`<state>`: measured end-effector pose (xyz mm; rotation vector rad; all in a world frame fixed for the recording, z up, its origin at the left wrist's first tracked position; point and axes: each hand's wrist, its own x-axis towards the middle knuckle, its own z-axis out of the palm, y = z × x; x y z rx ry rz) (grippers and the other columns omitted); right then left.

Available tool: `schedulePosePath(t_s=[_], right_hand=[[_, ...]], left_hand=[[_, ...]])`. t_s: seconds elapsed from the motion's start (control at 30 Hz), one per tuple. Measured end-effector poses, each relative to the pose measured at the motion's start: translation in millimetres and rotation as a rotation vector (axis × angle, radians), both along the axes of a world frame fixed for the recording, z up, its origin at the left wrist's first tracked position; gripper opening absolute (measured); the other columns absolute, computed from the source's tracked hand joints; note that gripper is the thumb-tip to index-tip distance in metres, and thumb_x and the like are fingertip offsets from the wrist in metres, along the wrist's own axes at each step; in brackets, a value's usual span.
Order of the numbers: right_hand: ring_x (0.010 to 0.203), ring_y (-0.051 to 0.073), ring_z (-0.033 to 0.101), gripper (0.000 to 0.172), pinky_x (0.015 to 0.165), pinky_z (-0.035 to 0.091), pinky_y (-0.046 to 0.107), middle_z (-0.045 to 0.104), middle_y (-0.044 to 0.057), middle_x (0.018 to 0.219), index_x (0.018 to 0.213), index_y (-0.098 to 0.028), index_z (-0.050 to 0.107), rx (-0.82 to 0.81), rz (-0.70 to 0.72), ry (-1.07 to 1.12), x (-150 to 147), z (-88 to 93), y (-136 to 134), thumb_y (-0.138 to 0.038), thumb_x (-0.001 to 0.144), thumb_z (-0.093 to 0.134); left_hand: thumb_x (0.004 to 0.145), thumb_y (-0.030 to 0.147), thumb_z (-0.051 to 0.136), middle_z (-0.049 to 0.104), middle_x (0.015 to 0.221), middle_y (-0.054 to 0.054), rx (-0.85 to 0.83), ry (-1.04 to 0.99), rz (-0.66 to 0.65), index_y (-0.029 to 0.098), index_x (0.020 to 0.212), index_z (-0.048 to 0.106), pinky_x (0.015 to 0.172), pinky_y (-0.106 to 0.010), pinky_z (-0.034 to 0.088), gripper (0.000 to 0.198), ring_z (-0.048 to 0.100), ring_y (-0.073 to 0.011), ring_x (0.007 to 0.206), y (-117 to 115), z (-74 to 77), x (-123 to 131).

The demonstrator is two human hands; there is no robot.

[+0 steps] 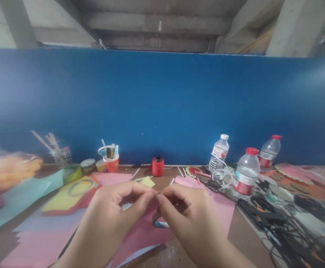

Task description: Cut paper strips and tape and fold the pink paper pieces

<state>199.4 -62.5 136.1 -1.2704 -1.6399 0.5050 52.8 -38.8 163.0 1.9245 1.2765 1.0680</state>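
Note:
Both hands meet in the middle of the view, raised over the table, thumb pressed to forefinger on each. My left hand (123, 208) and my right hand (187, 208) nearly touch at the fingertips. Something small and dark shows between the tips, too little of it to name. Beneath them lies a sheet of pink paper (142, 238). A roll of tape (161, 222) rests on it, partly covered by my right hand. Just beyond the fingers is a yellow paper piece (147, 181), and farther back stands a spool of red thread (158, 166).
At left are coloured paper sheets (64, 199), a bag of orange things (11, 167) and a red cup (111, 163) of tools. Plastic bottles (246, 173), scissors (213, 185) and tangled black cables (280, 223) crowd the right. A blue partition (157, 100) closes off the back.

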Motion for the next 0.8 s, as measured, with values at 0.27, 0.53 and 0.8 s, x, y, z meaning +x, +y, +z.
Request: schedulePosePath(t_s=[0.27,0.53,0.8], right_hand=[[0.055,0.013,0.059,0.026,0.05,0.043,0.022,0.064,0.002,0.061,0.074,-0.018,0.067,-0.021,-0.006,-0.012,0,-0.8,0,-0.03,0.083,0.046],[0.055,0.013,0.059,0.023,0.048,0.042,0.021,0.066,0.0,0.062,0.068,-0.02,0.067,-0.061,-0.023,0.001,-2,1.6,0,-0.028,0.08,0.05],[0.054,0.011,0.059,0.021,0.047,0.04,0.02,0.067,-0.001,0.062,0.072,-0.021,0.069,-0.095,0.016,-0.016,3,3.0,2,-0.027,0.081,0.051]], left_hand=[[0.075,0.038,0.055,0.07,0.07,0.0,0.026,-0.012,-0.033,0.023,0.07,0.07,0.06,-0.023,0.048,0.022,0.064,-0.0174,0.068,0,-1.3,0],[0.073,0.034,0.056,0.07,0.07,0.002,0.063,0.054,-0.063,0.024,0.065,0.069,0.061,-0.022,0.049,0.018,0.064,-0.0162,0.068,2,0.3,-3],[0.078,0.035,0.05,0.071,0.074,-0.002,0.036,-0.04,0.003,0.021,0.064,0.064,0.065,-0.025,0.048,0.025,0.064,-0.0174,0.071,1,-0.3,6]])
